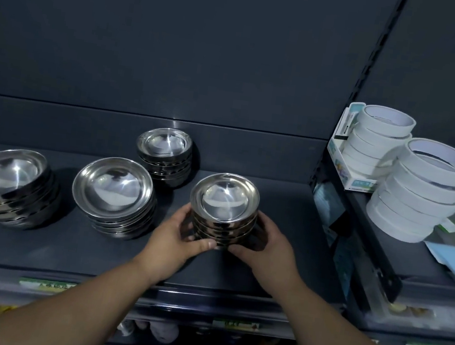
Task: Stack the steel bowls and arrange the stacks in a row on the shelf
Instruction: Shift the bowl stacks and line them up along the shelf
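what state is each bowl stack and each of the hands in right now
front stack: upright, gripped from both sides
left hand: curled round front stack
right hand: curled round front stack
back stack: upright, untouched
middle stack: upright, untouched
far-left stack: untouched, looks tilted
tape rolls: piled, untouched
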Tool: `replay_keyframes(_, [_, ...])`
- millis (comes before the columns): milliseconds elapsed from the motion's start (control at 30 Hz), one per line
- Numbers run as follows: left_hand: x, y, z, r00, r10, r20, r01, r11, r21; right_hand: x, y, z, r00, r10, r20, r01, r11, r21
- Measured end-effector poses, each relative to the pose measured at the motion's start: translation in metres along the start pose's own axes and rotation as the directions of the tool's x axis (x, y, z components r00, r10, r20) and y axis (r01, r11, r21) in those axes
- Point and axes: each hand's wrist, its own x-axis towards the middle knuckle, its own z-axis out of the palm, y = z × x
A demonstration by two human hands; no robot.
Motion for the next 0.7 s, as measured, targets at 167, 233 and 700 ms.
replay_keyframes(167, [0.002, 0.007, 0.004, 1.0, 0.031, 0.002, -0.031, 0.999, 0.028, 0.002, -0.004, -0.013, 1.0, -0.011, 0.024, 0.011, 1.0, 0.008])
replay_keyframes(233, [0.003, 0.011, 0.004, 0.999, 0.047, -0.01, -0.046, 0.998, 0.038, 0.005, -0.007, -0.018, 0.999, -0.028, 0.04, 0.028, 1.0, -0.001])
replay_keyframes(700, [0.004, 0.021, 0.003, 0.997, 0.073, 0.017, -0.074, 0.994, 0.075, 0.006, -0.004, -0.021, 0.998, -0.059, 0.025, 0.058, 0.998, 0.02])
